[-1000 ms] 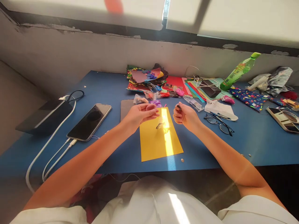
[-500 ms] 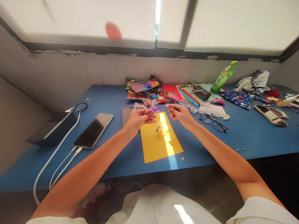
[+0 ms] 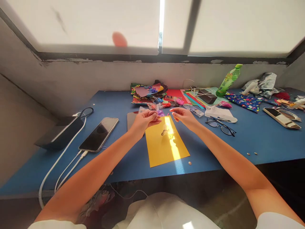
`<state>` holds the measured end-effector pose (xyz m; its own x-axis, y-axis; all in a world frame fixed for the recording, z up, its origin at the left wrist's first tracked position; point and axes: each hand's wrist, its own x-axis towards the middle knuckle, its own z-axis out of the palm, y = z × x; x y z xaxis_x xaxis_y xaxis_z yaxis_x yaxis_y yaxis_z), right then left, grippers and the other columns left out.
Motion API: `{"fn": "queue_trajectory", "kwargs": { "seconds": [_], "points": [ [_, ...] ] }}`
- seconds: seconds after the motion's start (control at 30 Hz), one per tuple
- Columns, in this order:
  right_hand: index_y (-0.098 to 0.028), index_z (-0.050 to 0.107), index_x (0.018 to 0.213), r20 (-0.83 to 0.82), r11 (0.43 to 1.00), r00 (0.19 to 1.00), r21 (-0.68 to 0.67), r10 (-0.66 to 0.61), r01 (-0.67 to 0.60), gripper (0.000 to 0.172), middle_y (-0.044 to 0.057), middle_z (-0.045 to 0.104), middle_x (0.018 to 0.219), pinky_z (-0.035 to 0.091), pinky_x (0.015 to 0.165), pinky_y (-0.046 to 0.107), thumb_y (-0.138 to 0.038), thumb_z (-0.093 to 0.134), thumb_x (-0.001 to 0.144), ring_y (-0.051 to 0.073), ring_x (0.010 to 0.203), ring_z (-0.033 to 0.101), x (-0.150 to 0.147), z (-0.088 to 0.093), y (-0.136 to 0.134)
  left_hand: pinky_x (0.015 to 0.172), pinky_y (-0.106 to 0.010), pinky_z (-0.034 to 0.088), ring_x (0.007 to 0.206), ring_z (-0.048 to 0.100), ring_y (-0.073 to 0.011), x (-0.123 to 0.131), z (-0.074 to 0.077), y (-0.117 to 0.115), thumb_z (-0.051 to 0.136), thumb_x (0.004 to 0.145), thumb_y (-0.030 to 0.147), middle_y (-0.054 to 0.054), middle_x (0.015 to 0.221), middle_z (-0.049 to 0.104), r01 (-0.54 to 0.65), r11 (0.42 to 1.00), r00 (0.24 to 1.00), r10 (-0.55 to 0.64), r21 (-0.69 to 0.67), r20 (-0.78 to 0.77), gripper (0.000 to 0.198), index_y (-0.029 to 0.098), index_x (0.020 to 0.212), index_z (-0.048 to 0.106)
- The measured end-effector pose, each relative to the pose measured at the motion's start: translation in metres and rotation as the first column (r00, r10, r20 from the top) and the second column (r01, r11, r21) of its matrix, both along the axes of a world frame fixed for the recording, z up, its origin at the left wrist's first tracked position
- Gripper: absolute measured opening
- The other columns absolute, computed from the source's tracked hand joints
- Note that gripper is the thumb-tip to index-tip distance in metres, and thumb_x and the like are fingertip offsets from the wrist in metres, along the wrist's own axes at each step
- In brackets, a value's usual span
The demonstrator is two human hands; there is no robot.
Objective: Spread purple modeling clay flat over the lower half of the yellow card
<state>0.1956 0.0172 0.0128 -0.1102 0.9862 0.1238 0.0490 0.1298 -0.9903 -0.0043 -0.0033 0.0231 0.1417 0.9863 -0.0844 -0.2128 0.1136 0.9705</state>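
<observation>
**Yellow rectangular paper sheet [image 3: 157, 152], centre of dial**

Reference: sheet as hub, 12 o'clock toward the wall. It lies flat on the blue surface [image 3: 207, 160], a bright strip of sunlight running down its right half. One small dark-edged piece [image 3: 164, 132] shows left of the strip; nature unclear.

Left hand [image 3: 149, 119]: at 11 o'clock, by the sheet's far edge. Fingers curled, thumb laid against them, only a slight opening. Whether anything is gripped cannot be told.

Right hand [image 3: 181, 115]: at 1 o'clock, well curled, thumb and index tips close together. Contents too small to make out. The hands face each other across a gap, not touching.

Surroundings:
- 10 o'clock: flat grey rectangular object [image 3: 131, 119], partly behind the left hand.
- 9 o'clock: black-screened phone [image 3: 98, 135], white cables plugged into its near end.
- 11 o'clock, farther out: pile of multicoloured patterned packets [image 3: 140, 100].
- 12 o'clock: shiny purple packet [image 3: 160, 113], just beyond the sheet.
- 2 o'clock: white paper envelope [image 3: 220, 113]; farther back, green plastic bottle [image 3: 228, 82], appearing tilted.
- Near 3 o'clock: dark-framed eyeglasses [image 3: 221, 126].
- 4 o'clock: small pale rounded bit [image 3: 190, 163], just off the sheet.
</observation>
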Motion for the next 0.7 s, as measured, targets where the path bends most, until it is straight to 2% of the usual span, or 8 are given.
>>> {"fn": "queue_trajectory", "kwargs": {
  "seconds": [0.13, 0.27, 0.4, 0.57, 0.7],
  "points": [
    [-0.017, 0.07, 0.071, 0.006, 1.0, 1.0, 0.026, -0.005, 0.005, 0.04, -0.004, 0.059, 0.054, 0.039, 0.048, 0.025, -0.046, 0.087, 0.05, 0.008, 0.048, 0.047, 0.0068, 0.0, -0.0015, 0.079, -0.031, 0.061, 0.066, 0.068, -0.0127, -0.003, -0.0005, 0.001, 0.083, 0.068, 0.029, 0.002, 0.063, 0.061, 0.017, 0.999, 1.0, -0.017, 0.038, -0.015, 0.027, 0.013, 0.068, 0.062],
    [-0.016, 0.068, 0.06, 0.004, 0.999, 1.0, 0.016, 0.03, -0.03, 0.045, 0.0, 0.061, 0.052, 0.04, 0.044, 0.025, -0.056, 0.085, 0.049, 0.008, 0.044, 0.049, 0.0047, -0.0027, -0.0023, 0.082, -0.032, 0.06, 0.064, 0.066, -0.0115, -0.0037, -0.0012, 0.0013, 0.084, 0.065, 0.032, 0.002, 0.067, 0.064, 0.004, 0.998, 1.0, -0.002, 0.068, -0.024, 0.029, 0.013, 0.071, 0.063],
    [-0.017, 0.068, 0.063, -0.025, 0.999, 0.999, 0.004, 0.043, -0.043, 0.049, 0.002, 0.063, 0.054, 0.042, 0.041, 0.024, -0.061, 0.084, 0.051, 0.011, 0.045, 0.055, 0.003, -0.007, -0.0005, 0.081, -0.032, 0.06, 0.064, 0.066, -0.0115, -0.0027, -0.0027, 0.002, 0.081, 0.069, 0.028, 0.003, 0.064, 0.061, -0.005, 0.998, 1.0, 0.007, 0.068, -0.029, 0.025, 0.013, 0.069, 0.061],
    [-0.019, 0.072, 0.076, -0.069, 1.0, 0.998, 0.018, 0.007, -0.006, 0.051, 0.002, 0.071, 0.07, 0.051, 0.049, 0.026, -0.058, 0.087, 0.046, 0.013, 0.055, 0.064, 0.003, -0.0077, 0.0011, 0.086, -0.03, 0.059, 0.065, 0.066, -0.0089, -0.0001, -0.005, 0.0036, 0.074, 0.076, 0.017, 0.003, 0.065, 0.061, -0.035, 0.997, 0.999, 0.037, 0.068, -0.022, 0.016, 0.013, 0.069, 0.061],
    [-0.017, 0.071, 0.066, -0.052, 1.0, 0.999, 0.007, 0.004, -0.004, 0.047, 0.002, 0.067, 0.058, 0.049, 0.045, 0.025, -0.054, 0.09, 0.045, 0.012, 0.047, 0.06, 0.0035, -0.0072, -0.0008, 0.089, -0.029, 0.058, 0.07, 0.067, -0.0089, 0.0004, -0.0044, 0.0031, 0.072, 0.076, 0.012, 0.002, 0.069, 0.065, -0.057, 0.997, 0.998, 0.057, 0.061, -0.005, 0.01, 0.012, 0.073, 0.063]
  ]
}}
